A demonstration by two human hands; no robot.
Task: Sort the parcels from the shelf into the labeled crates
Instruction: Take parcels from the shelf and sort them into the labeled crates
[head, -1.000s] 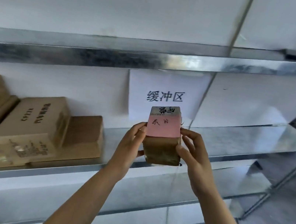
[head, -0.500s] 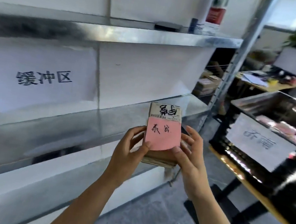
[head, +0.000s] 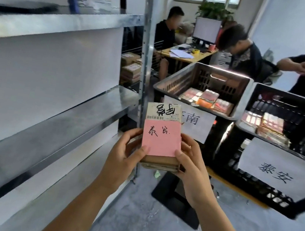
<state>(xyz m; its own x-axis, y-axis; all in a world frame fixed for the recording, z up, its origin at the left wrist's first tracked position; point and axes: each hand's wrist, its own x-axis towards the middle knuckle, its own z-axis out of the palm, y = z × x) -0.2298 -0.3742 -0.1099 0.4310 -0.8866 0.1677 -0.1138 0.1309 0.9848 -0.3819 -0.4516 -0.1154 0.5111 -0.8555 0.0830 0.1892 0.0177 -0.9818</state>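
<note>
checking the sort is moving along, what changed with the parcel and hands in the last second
The parcel was carried right, away from the shelf, and is now held near the crate marked 泰安. Nothing was let go: the left hand and right hand still grip its sides, pink label facing the camera.

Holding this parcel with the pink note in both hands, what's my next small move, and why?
Probably swing the parcel right, toward the black crate whose sign reads 泰安. The handwriting on the pink note appears to match it, while the other crate has a sign ending in 南. The left hand and right hand grip the parcel.
</note>
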